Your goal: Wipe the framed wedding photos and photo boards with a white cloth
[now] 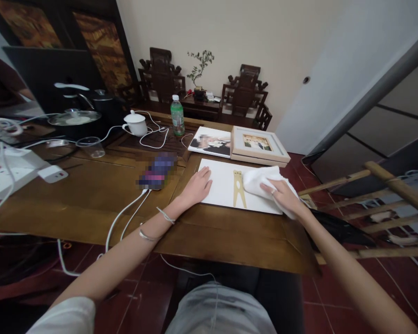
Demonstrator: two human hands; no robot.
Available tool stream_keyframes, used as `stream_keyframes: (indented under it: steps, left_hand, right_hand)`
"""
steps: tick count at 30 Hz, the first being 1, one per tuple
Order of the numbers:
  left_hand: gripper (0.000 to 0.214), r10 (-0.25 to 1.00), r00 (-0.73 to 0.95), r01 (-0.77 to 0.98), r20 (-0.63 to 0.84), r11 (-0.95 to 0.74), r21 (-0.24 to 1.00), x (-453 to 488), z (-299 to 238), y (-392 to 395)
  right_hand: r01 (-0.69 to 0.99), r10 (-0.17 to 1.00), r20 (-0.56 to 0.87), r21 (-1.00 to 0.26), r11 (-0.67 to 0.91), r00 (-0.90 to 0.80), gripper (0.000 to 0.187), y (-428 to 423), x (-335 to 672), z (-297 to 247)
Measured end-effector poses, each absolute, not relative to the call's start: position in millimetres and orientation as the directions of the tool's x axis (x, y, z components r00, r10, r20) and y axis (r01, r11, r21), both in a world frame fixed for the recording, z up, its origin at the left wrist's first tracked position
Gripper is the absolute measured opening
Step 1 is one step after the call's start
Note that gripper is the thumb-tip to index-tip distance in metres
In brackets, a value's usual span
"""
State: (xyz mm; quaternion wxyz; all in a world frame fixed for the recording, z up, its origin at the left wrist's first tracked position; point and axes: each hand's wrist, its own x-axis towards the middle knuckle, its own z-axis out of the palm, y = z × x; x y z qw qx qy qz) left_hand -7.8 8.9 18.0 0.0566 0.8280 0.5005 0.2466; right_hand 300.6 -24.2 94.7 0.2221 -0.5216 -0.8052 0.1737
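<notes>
A white board with a tan clothespin-shaped stand lies face down near the front right of the wooden table. My left hand rests flat on the board's left edge, fingers stretched out. On the board's right part my right hand presses a white cloth, fingers curled over it.
Behind the board lie a framed photo and an unframed print. A phone on a white cable, a green bottle, a white lidded cup, power strips and pots fill the left side. A bamboo rack stands at the right.
</notes>
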Motion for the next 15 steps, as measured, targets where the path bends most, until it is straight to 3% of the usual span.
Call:
stream_keyframes:
  steps: [7, 15]
  left_hand:
    - [0.041, 0.859, 0.373, 0.793, 0.350, -0.492, 0.360, -6.7, 18.2, 8.5]
    - [0.041, 0.863, 0.378, 0.803, 0.336, -0.486, 0.345, -7.4, 18.9, 9.0]
  right_hand:
    - [0.760, 0.903, 0.038, -0.525, 0.383, -0.429, 0.044, -84.3, 311.8, 102.6]
    - [0.739, 0.930, 0.089, -0.583, 0.338, -0.356, 0.043, -13.8, 307.5, 99.9]
